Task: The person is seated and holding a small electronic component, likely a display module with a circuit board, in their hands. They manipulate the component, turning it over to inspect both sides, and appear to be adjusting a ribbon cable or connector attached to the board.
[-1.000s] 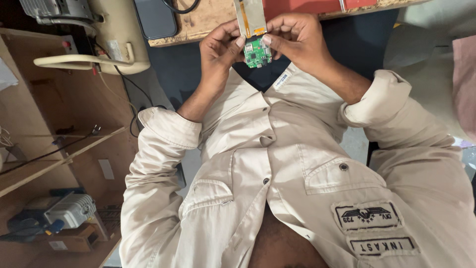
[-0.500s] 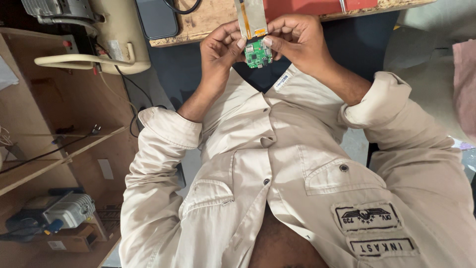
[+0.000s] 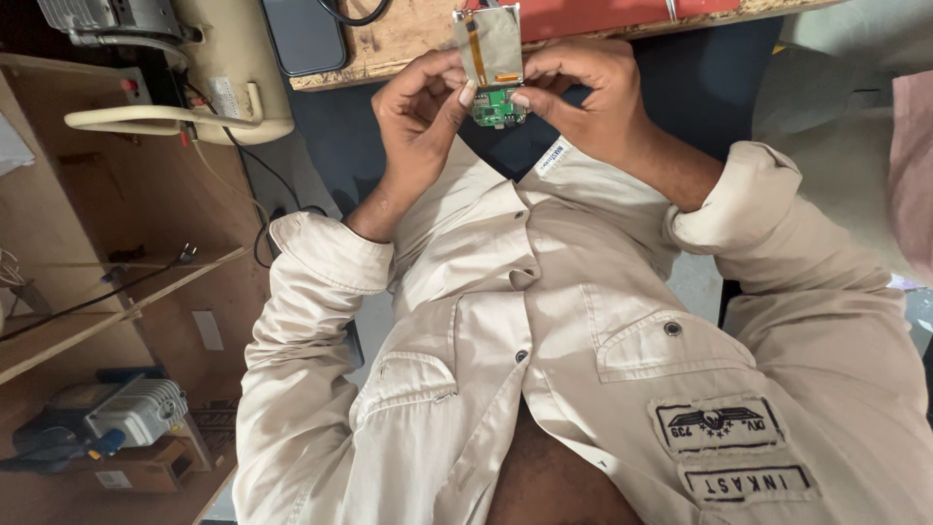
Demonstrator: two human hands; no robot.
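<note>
Both hands: you hold one small assembly between them, up at the edge of the wooden workbench [image 3: 408, 39].
Left hand [image 3: 420, 109]: your fingers curl in, thumb and forefinger tips pinching the left edge of the green circuit board [image 3: 498, 107].
Right hand [image 3: 588, 92]: your thumb and fingertips pinch the board's right edge, the other fingers folded behind.
Circuit board: it hangs below a grey display panel [image 3: 491, 44], joined by an orange ribbon cable [image 3: 476, 53], above your beige shirt [image 3: 544, 321].
Around you: a dark phone [image 3: 303, 34] lies on the bench; a cream machine [image 3: 209, 78] stands left of it; wooden shelves [image 3: 87, 311] fill the left side.
</note>
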